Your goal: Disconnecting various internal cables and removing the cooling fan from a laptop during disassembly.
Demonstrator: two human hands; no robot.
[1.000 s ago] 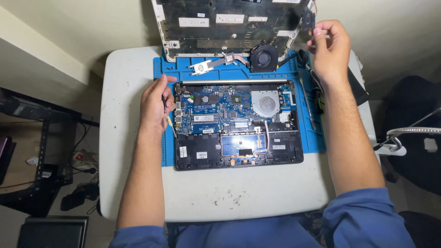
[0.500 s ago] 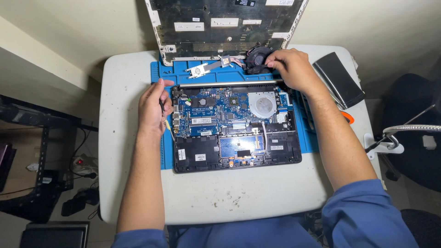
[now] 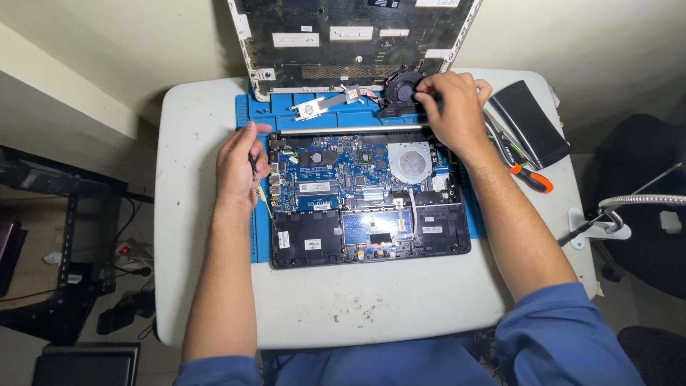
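Observation:
An opened laptop base with a bare blue circuit board lies on a blue work mat. My left hand rests at the base's left edge and holds a thin tool with a yellow shaft. My right hand is at the mat's far right, fingers closed on a black round cooling fan. The fan's copper heat pipe and metal bracket stretch left across the mat. A detached laptop cover leans upright behind.
The mat lies on a small white table. To the right of my right forearm are a black flat slab and screwdrivers, one with an orange handle. A flexible metal arm is clamped at the table's right edge.
My right hand came down from the far right corner of the leaning cover to the cooling fan and closed on it. My left hand stayed at the laptop's left edge.

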